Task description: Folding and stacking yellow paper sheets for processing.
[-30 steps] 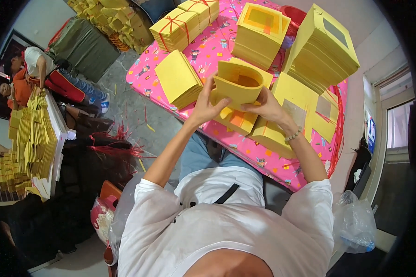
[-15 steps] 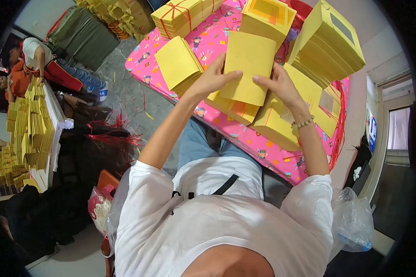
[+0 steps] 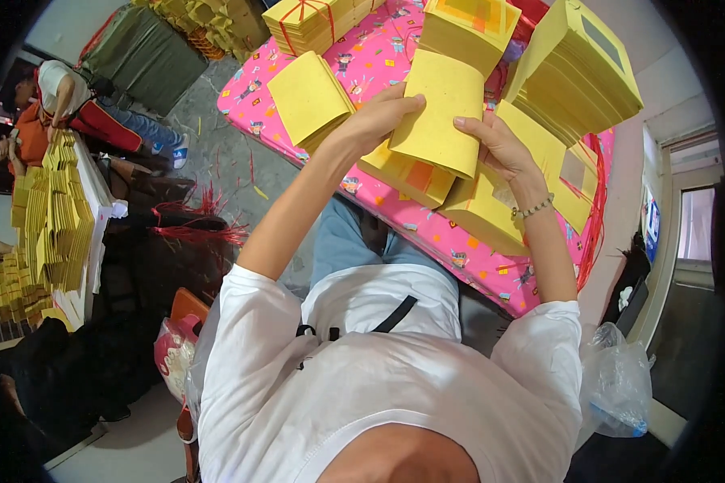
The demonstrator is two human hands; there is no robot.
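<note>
My left hand [image 3: 379,118] grips the left edge of a yellow paper stack [image 3: 439,117], its thumb on the front. At the opposite edge my right hand [image 3: 501,146], with a beaded bracelet on its wrist, is closed round the side, its thumb near the front. The stack's thickness is hidden. It is held tilted above more yellow paper: a stack with an orange patch [image 3: 415,179] and a larger block [image 3: 491,216]. Left of my hands, a loose stack of yellow paper [image 3: 308,97] lies on the pink patterned table cover [image 3: 370,80].
A bundle tied with red string [image 3: 302,28] stands at the far left of the table, tall yellow stacks [image 3: 572,76] at the far right. Red strings [image 3: 594,217] hang along the right edge. Two people work by a table of yellow paper [image 3: 48,217] on the left.
The held paper stack has shifted slightly right and tilted. My left thumb has moved up along its left edge, and my right thumb has drawn back toward the right edge.
</note>
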